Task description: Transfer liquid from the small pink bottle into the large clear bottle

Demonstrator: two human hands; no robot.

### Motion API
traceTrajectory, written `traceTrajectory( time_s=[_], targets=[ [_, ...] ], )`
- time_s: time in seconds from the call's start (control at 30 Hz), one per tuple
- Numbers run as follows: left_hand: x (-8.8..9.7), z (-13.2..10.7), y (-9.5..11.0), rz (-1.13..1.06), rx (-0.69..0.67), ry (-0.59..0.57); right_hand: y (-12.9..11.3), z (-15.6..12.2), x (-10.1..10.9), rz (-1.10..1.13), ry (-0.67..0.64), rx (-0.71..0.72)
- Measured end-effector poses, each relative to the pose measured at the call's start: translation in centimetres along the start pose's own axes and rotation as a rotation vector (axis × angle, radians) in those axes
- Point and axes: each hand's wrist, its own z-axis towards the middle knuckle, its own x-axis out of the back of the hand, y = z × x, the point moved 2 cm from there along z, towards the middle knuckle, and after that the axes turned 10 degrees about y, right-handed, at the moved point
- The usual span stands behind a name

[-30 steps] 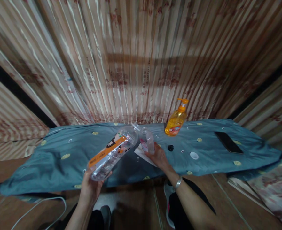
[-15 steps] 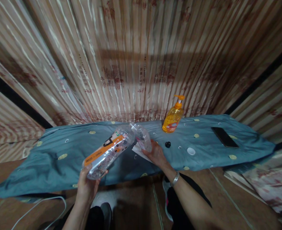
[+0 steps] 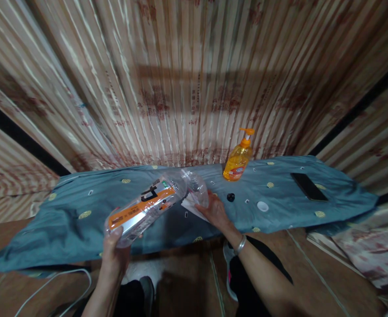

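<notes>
Orange-labelled bottle (image 3: 144,207), writing unreadable, gripped by left hand (image 3: 113,259); right hand (image 3: 215,211) clasps small bottle (image 3: 197,190)

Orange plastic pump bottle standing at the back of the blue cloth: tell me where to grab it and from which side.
Grip the orange plastic pump bottle around its wide body, below the narrow pump neck, coming from the front: it stands upright close to the striped curtain, so the rear is probably blocked.

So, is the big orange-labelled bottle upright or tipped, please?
Tipped: the left hand holds the big bottle by its base, neck slanting toward the small bottle in the right hand.
</notes>
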Motion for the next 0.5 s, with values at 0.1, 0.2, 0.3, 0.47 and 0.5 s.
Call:
traceTrajectory(
  time_s=[0.1,0.2,0.3,0.47,0.5],
  targets=[
    [0.0,0.2,0.2,0.006,-0.05,-0.006,-0.5,0.0,0.0,-0.013,-0.012,0.004],
    [-0.2,0.4,0.5,0.033,-0.068,-0.014,-0.9,0.0,0.0,-0.03,-0.04,-0.015],
    [-0.5,0.5,0.7,0.054,-0.087,-0.002,-1.2,0.0,-0.1,-0.024,-0.067,-0.023],
    [-0.8,0.4,0.6,0.078,-0.107,0.033,-1.3,0.1,-0.3,-0.023,-0.067,-0.044],
    [-0.8,0.5,0.6,0.084,-0.106,0.038,-1.3,0.1,-0.3,-0.022,-0.072,-0.053]
  ],
)
